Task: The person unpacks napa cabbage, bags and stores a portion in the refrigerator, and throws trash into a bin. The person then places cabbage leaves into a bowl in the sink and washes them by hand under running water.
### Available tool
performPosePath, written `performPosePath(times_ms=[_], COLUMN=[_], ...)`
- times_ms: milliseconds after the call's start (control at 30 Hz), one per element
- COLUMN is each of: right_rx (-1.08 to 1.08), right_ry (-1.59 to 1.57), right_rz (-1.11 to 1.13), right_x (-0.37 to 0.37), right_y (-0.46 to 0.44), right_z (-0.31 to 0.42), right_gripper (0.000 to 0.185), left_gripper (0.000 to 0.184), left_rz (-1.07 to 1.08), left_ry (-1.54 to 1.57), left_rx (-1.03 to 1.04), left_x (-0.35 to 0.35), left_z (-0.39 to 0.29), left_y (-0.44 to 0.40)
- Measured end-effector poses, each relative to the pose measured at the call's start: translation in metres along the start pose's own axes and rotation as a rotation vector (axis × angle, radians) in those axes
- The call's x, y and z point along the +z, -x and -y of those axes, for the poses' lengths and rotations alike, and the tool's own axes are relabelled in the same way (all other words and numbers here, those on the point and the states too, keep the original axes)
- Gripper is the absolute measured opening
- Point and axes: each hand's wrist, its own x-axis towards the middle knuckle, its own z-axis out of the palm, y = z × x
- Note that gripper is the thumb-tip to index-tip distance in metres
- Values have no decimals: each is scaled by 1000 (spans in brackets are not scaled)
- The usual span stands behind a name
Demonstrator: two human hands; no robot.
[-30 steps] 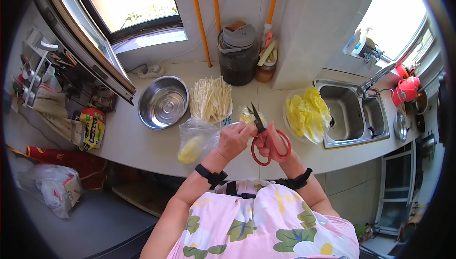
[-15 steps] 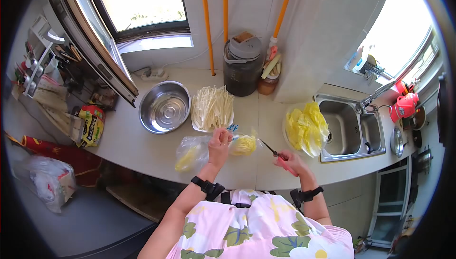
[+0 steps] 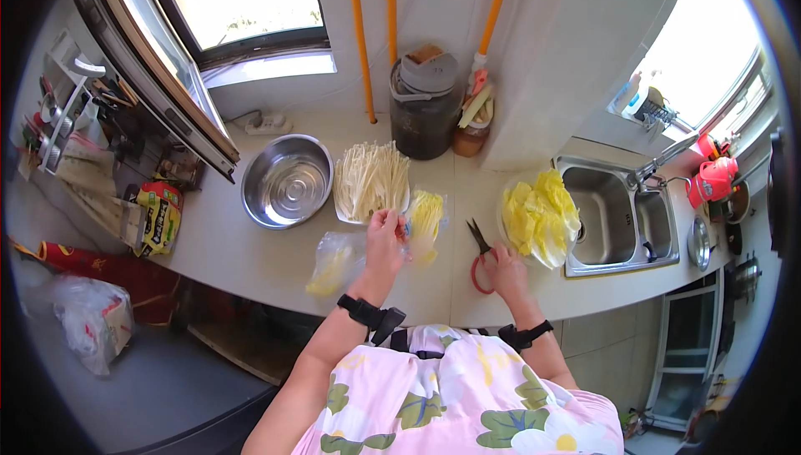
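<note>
Near the front edge of the pale counter [image 3: 434, 305], a clear plastic packet of yellow, stringy food [image 3: 427, 215] is pinched at its blue-printed side by the left hand [image 3: 385, 246]. Dark-bladed scissors with red loop handles [image 3: 480, 248] are touched at the handles by the right hand [image 3: 506, 271]. By the front edge, left of the left hand, a crumpled clear bag [image 3: 338, 261] is seen. Toward the back edge, a round steel basin [image 3: 288, 181] is placed beside heaped white, thin-stemmed mushrooms [image 3: 371, 175]; yellow leaves [image 3: 541, 217] are piled beside the steel double sink [image 3: 622, 268].
</note>
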Motion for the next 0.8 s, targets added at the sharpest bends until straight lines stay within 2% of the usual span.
performPosePath(times_ms=[33,67,133,200,300,333,400,600,700,767,800], right_rx=[59,68,146,185,70,71,172,221,203,149,94], right_ry=[-141,-144,-926,-1128,-1273,-1275,-1497,-1612,-1627,-1633,-1639], right_rz=[46,51,105,95,107,103,171,291,332,328,325], right_x=[-12,-9,-1,-1,9,9,7,7,4,-3,-5], right_y=[-4,-10,-21,-35,-55,-57,-61,-50,-49,-47,-47], right_z=[12,19,37,69,90,90,92,86,81,79,79], right_gripper=[58,58,64,66,63,63,55,41,39,40,40], left_gripper=[8,8,7,6,5,7,8,9,9,13,13], left_rz=[40,83,132,182,263,304,346,414,287,458,458], left_ry=[55,108,147,193,165,144,126,310,281,407,408], left_rx=[-3,-8,-38,-59,-127,-126,-120,-231,-311,-458,-458], left_x=[1,3,13,22,30,31,32,15,13,8,5], left_z=[-1,0,-4,-2,1,-2,-5,-11,-10,-12,-15], left_y=[-2,-2,4,8,16,19,19,16,18,18,17])
